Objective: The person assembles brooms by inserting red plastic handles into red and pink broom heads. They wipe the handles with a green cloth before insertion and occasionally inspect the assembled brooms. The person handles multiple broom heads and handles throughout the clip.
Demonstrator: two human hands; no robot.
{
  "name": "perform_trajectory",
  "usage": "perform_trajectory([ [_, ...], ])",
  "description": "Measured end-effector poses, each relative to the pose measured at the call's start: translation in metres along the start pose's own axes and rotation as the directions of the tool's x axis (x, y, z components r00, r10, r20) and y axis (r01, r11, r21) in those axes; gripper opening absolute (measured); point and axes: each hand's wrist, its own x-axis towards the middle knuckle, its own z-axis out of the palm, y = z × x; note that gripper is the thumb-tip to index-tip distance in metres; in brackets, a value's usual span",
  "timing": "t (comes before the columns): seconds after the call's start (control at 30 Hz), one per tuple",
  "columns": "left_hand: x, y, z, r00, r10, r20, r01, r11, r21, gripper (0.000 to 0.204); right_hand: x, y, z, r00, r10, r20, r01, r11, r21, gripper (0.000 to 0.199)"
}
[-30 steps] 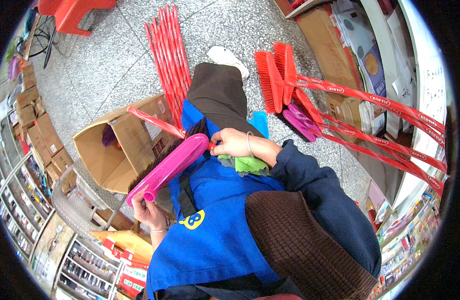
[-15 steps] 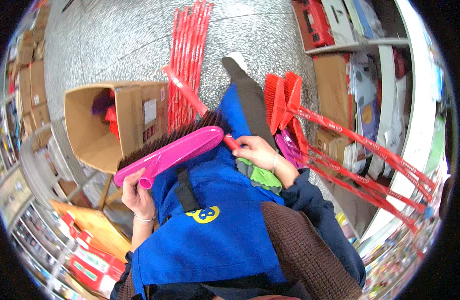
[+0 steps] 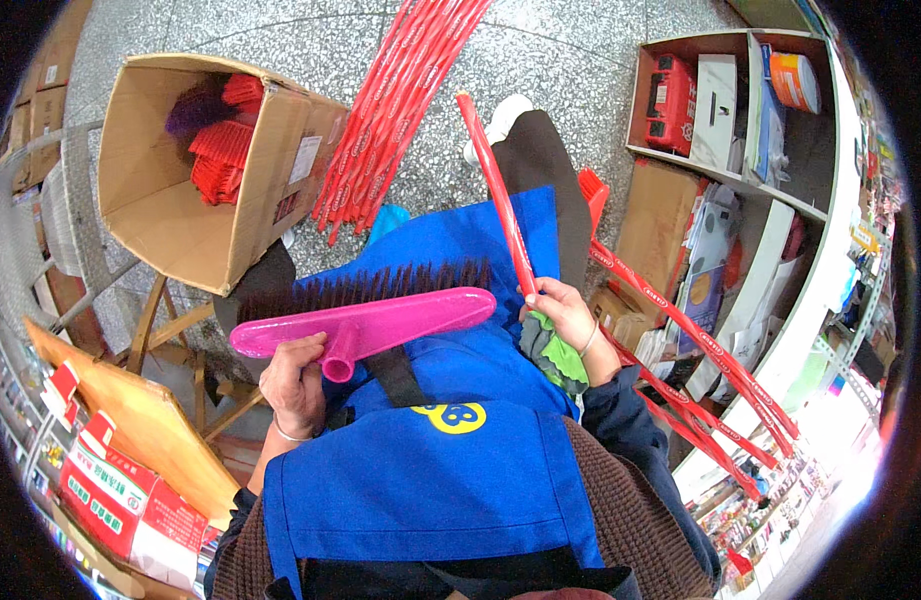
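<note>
My left hand (image 3: 294, 383) grips a pink broom head (image 3: 365, 322) with dark bristles, held level across my lap over a blue apron (image 3: 450, 460). Its round socket points down beside my fingers. In my right hand (image 3: 560, 312) is a red broom handle (image 3: 492, 188) that slants up and away toward the floor, together with a green cloth (image 3: 558, 358) under the palm. The handle's near end lies close to the right end of the broom head.
An open cardboard box (image 3: 180, 170) with red and purple broom heads stands at the upper left. A bundle of red handles (image 3: 400, 100) lies on the speckled floor. Assembled red brooms (image 3: 700, 360) lean at right by shelves (image 3: 760, 130). A wooden stool (image 3: 180, 350) stands at left.
The broom head has swung from a slant to level across my lap. The red handle has shifted into my right hand's grip and now points up and away.
</note>
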Motion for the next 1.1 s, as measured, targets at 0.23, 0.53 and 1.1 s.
perform_trajectory([
  [0.23,0.011,-0.018,0.003,0.998,-0.007,0.064,0.01,0.999,-0.045,0.018,0.004,-0.007,0.007,0.999,0.037,-0.039,-0.038,0.999,-0.035,0.023],
  [0.53,-0.003,-0.021,0.0,0.999,-0.004,0.044,0.007,0.998,-0.068,0.018,0.006,-0.018,0.015,0.998,0.056,-0.011,-0.057,0.991,-0.118,0.024],
  [1.1,0.024,0.059,-0.032,0.686,0.672,-0.281,-0.604,0.74,0.296,0.02,-0.043,-0.058,0.031,0.976,-0.182,0.116,0.197,0.97,-0.139,0.022],
])
